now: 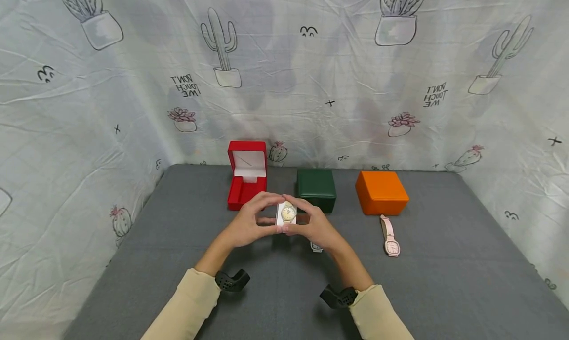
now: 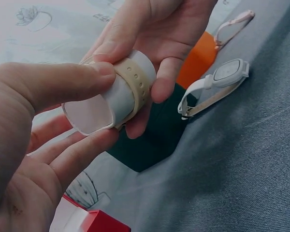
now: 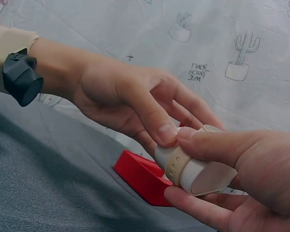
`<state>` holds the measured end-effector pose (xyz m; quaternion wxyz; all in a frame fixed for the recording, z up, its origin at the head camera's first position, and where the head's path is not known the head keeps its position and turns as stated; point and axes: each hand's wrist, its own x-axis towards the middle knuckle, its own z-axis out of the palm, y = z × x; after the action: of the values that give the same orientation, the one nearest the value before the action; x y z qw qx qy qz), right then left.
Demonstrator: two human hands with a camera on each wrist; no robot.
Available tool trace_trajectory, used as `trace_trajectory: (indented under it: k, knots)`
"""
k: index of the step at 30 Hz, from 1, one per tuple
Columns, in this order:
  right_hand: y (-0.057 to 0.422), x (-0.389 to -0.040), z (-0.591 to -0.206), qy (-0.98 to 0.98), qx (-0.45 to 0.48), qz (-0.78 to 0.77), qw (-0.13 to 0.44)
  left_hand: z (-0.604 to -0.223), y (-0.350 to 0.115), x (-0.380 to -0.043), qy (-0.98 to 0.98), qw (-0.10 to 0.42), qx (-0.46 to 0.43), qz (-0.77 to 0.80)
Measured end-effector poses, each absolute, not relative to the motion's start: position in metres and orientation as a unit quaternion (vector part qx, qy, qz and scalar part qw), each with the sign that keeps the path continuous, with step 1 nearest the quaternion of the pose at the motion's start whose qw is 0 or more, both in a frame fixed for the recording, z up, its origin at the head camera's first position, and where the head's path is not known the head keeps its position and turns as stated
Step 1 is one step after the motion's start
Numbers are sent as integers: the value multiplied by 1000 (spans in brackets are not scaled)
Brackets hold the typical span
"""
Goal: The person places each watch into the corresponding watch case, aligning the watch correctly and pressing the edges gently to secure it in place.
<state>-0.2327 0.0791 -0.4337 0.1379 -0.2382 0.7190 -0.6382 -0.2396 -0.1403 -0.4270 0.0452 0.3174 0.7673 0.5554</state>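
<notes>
In the head view, my left hand point(image 1: 246, 224) and right hand point(image 1: 317, 226) hold a wristwatch point(image 1: 288, 213) between them, above the table. Its cream strap point(image 2: 134, 82) goes round a white watch cushion point(image 2: 120, 99), as the left wrist view shows. Thumbs and fingers of both hands grip the cushion from its two ends. In the right wrist view the dial is turned away and the holed part of the strap point(image 3: 175, 164) shows. Beyond the left hand stands an open red watch box point(image 1: 242, 191) with a white-lined lid.
A closed green box point(image 1: 316, 184) stands behind the right hand, with a closed orange box point(image 1: 382, 191) to its right. In front of the orange box lies a pink watch point(image 1: 390, 238). A white watch point(image 2: 227, 72) lies on the grey table point(image 1: 275, 300), partly hidden in the head view.
</notes>
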Motion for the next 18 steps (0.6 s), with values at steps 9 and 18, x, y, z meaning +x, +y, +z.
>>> trace_trajectory:
  k: [9, 18]
  knots:
    - [80, -232, -431, 741, -249, -608, 139, -408, -137, -228, 766, 69, 315, 557]
    - [83, -234, -432, 760, -213, -602, 121, -418, -140, -237, 788, 31, 292, 542]
